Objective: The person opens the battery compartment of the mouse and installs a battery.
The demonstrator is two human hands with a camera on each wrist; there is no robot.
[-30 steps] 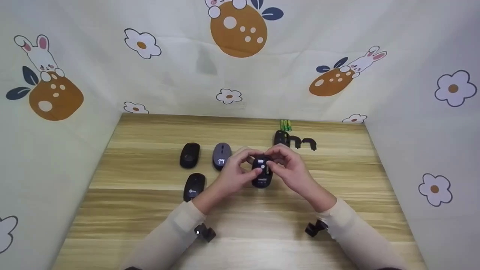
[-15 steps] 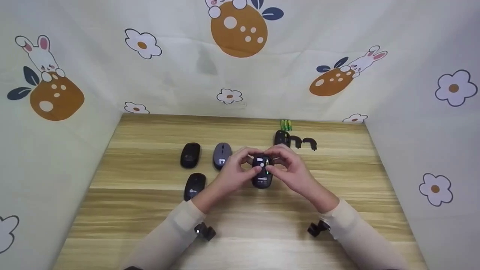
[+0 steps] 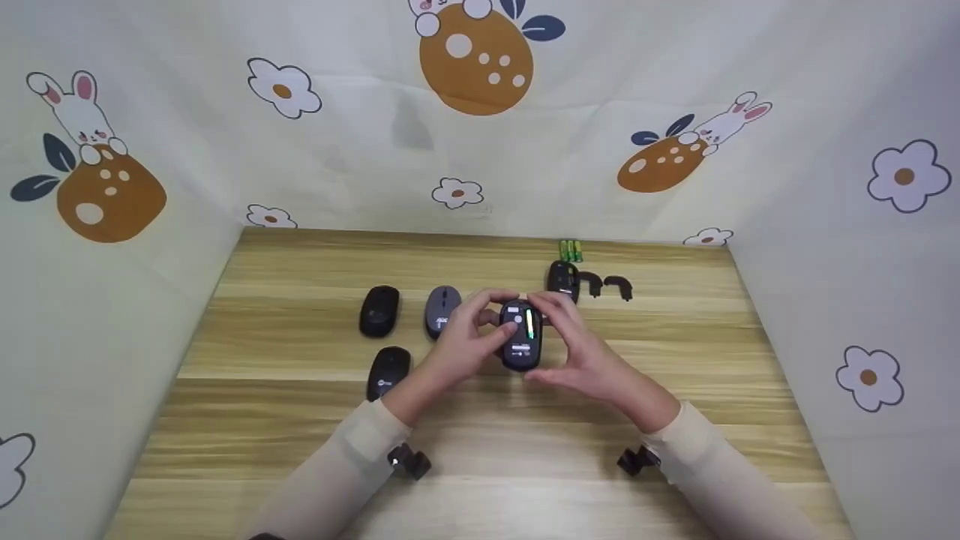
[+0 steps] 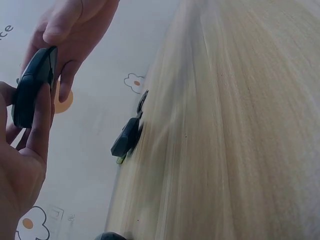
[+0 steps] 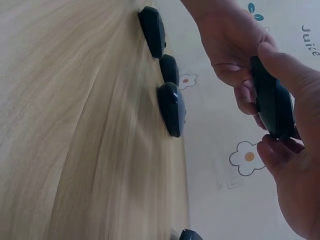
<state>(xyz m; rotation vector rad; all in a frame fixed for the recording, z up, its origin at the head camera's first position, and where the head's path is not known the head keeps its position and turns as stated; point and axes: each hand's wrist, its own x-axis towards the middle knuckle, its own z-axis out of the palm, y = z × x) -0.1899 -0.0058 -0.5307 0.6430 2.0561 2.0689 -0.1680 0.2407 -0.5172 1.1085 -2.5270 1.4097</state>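
A black computer mouse [image 3: 520, 352], underside up, is held off the table between both hands. A green and yellow battery [image 3: 529, 324] lies in its uncovered battery slot. My left hand [image 3: 469, 337] grips the mouse's left side, thumb across the underside and fingers beneath. My right hand [image 3: 585, 356] spans the mouse lengthwise, fingers at the far end and thumb at the near end. In the left wrist view the mouse [image 4: 32, 90] is edge-on between the hands; the right wrist view shows the tilted mouse [image 5: 272, 102] with the right thumb at its upper end.
Behind the hands lie another upturned mouse [image 3: 562, 279], two curved black covers [image 3: 619, 286] and several green batteries [image 3: 571, 250]. To the left rest a grey mouse [image 3: 442, 306] and two black ones, one farther back [image 3: 379, 310]. Patterned cloth walls [image 3: 480, 150] border the wooden table.
My right thumb has moved off the battery slot to the mouse's near end, exposing the battery. The mouse has shifted slightly away. My left hand keeps its grip.
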